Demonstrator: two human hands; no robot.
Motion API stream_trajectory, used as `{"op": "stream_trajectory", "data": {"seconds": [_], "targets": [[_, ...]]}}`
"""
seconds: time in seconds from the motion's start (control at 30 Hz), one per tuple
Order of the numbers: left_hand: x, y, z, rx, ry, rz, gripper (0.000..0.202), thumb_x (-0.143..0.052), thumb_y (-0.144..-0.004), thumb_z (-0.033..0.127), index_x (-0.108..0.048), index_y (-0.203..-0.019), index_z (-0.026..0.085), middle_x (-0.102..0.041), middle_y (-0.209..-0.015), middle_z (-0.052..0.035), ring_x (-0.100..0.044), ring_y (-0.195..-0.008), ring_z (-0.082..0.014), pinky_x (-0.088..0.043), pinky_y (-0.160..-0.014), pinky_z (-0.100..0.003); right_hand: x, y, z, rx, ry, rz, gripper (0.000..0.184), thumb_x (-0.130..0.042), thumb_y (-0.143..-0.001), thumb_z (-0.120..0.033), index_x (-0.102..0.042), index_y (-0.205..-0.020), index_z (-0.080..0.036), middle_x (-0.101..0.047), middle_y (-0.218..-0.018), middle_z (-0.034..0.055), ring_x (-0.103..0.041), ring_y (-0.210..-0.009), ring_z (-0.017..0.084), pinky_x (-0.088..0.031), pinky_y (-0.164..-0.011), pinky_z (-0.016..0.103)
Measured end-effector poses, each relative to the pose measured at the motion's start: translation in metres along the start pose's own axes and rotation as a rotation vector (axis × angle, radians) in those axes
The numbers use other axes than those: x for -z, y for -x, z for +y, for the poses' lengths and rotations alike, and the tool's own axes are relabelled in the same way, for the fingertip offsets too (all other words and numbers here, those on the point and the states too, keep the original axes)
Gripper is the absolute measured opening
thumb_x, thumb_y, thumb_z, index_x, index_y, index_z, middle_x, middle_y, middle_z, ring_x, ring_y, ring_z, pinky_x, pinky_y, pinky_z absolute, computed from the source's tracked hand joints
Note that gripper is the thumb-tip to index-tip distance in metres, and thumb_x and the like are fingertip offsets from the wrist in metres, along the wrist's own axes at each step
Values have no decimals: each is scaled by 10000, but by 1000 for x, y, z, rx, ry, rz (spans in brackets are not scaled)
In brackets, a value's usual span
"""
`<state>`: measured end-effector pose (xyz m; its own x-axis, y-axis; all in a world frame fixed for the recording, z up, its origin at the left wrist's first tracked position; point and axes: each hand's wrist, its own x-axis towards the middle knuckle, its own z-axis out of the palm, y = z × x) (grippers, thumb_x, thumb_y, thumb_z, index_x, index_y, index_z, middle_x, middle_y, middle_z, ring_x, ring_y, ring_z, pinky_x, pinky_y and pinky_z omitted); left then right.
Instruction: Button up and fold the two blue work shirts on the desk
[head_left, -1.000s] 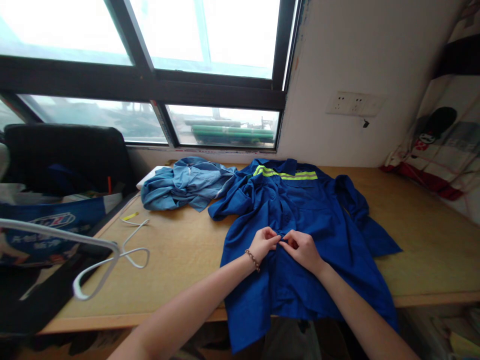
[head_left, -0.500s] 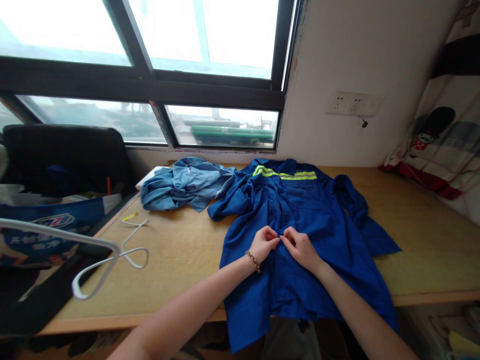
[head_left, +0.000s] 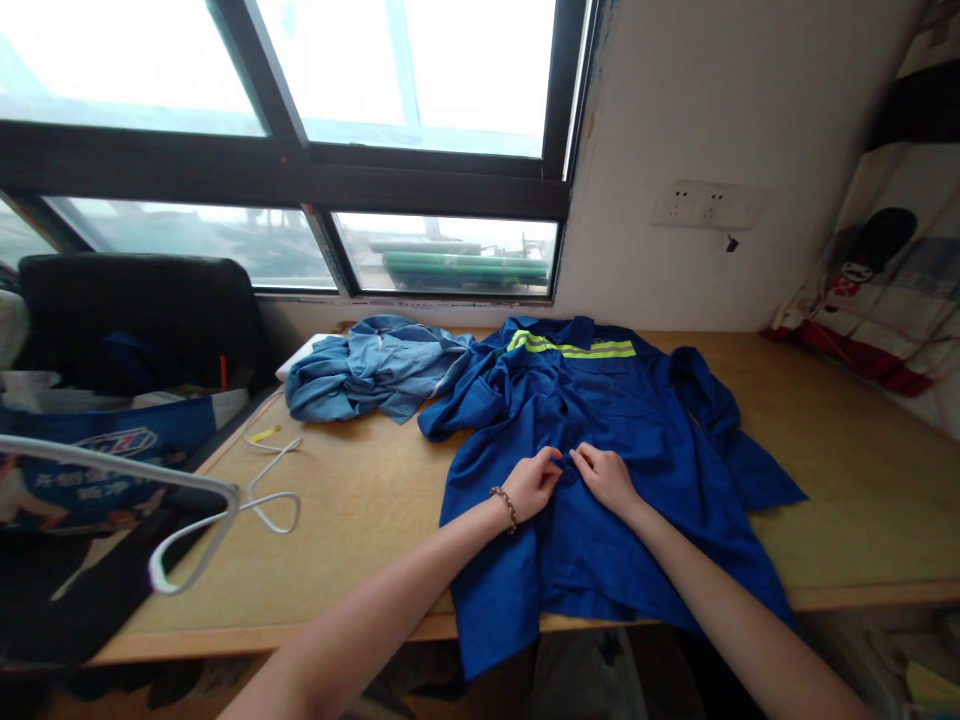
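A blue work jacket (head_left: 622, 400) with a yellow and silver reflective stripe lies spread on the wooden table (head_left: 360, 540), collar toward the window. My left hand (head_left: 531, 482), with a beaded bracelet at the wrist, pinches the jacket's front edge near the middle of the button line. Just to its right, my right hand (head_left: 606, 474) has thumb and index finger pressed together on the cloth of the same front. A small gap separates the fingertips of both hands. Whether a button sits between the fingers is too small to tell.
A crumpled light blue garment (head_left: 375, 370) lies left of the jacket. A white cable (head_left: 277, 490) curls at the table's left side. A black chair (head_left: 142, 310) with a printed blue bag (head_left: 112, 450) stands at the left. Behind are a window and a wall socket (head_left: 709, 205).
Both hands have moved slightly up the jacket front, and their fingertips have come a little apart. The jacket's front lower corner has shifted up slightly.
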<state>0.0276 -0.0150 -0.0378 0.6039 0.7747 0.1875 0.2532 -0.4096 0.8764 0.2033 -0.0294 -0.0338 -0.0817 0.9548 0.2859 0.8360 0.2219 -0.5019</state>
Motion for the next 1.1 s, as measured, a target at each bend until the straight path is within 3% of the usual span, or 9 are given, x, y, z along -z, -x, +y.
{"op": "stream_trajectory", "data": {"seconds": [0.2, 0.33, 0.43, 0.63, 0.77, 0.83, 0.97, 1.03, 1.1], "targets": [[33, -32, -12, -174, -219, -128, 551, -599, -679, 194, -414, -1198, 195, -615, -1016, -63, -526, -980, -189, -377, -853, -294, 0, -47, 28, 107, 17, -64, 277, -385, -839, -347, -578, -706, -200, -619, -633, 7, -574, -605, 135, -313, -549, 202], [51, -55, -19, -88, -207, -165, 742, -711, -568, 270, -397, -1237, 201, -586, -1098, -75, -447, -1105, -215, -311, -941, -331, -6, -78, 36, 90, -2, -22, 264, -423, -815, -335, -595, -682, -187, -635, -661, 28, -580, -639, 149, -329, -562, 207], [56, -66, -25, -39, -135, -150, 778, -732, -534, 261, -405, -1236, 186, -585, -1101, -86, -461, -1102, -216, -307, -950, -335, -8, -85, 33, 73, -16, 26, 263, -427, -811, -339, -594, -680, -184, -626, -651, 33, -569, -620, 152, -339, -560, 215], [55, -72, -29, 35, -65, -195, 906, -757, -467, 279, -354, -1274, 195, -549, -1153, -93, -442, -1131, -226, -287, -966, -344, 17, -47, 5, 97, -102, 178, 258, -382, -840, -329, -558, -726, -179, -588, -692, 38, -534, -650, 146, -372, -623, 241], [53, -68, -24, 9, -144, -162, 971, -776, -417, 304, -347, -1282, 205, -545, -1154, -92, -436, -1125, -244, -299, -953, -348, 29, -6, -14, 176, -158, -20, 221, -501, -776, -409, -551, -778, -193, -577, -708, 10, -527, -644, 132, -381, -588, 230], [49, -67, -20, 2, -187, -127, 958, -771, -423, 358, -361, -1275, 203, -546, -1147, -96, -442, -1114, -250, -320, -933, -339, 26, 8, -18, 174, -84, -81, 305, -596, -677, -480, -546, -780, -197, -572, -727, 13, -528, -666, 143, -383, -586, 236], [37, -62, -8, 25, -320, -50, 970, -747, -426, 475, -360, -1267, 187, -539, -1143, -117, -408, -1129, -289, -330, -906, -360, 13, 15, -15, 107, 15, -29, 439, -676, -552, -502, -546, -834, -193, -585, -797, 40, -540, -756, 185, -392, -621, 265], [29, -59, 0, 81, -400, -35, 943, -718, -472, 507, -332, -1272, 192, -520, -1164, -123, -370, -1150, -313, -294, -921, -405, 10, 11, -8, 30, -75, -7, 365, -664, -587, -435, -563, -835, -188, -602, -796, 39, -553, -756, 187, -400, -637, 276], [21, -55, 9, 142, -471, -13, 855, -667, -557, 518, -317, -1265, 191, -508, -1171, -128, -355, -1152, -325, -257, -930, -448, 12, 6, 0, -92, -301, -16, 284, -645, -612, -380, -586, -802, -178, -620, -760, 31, -567, -713, 180, -415, -631, 282]]}}
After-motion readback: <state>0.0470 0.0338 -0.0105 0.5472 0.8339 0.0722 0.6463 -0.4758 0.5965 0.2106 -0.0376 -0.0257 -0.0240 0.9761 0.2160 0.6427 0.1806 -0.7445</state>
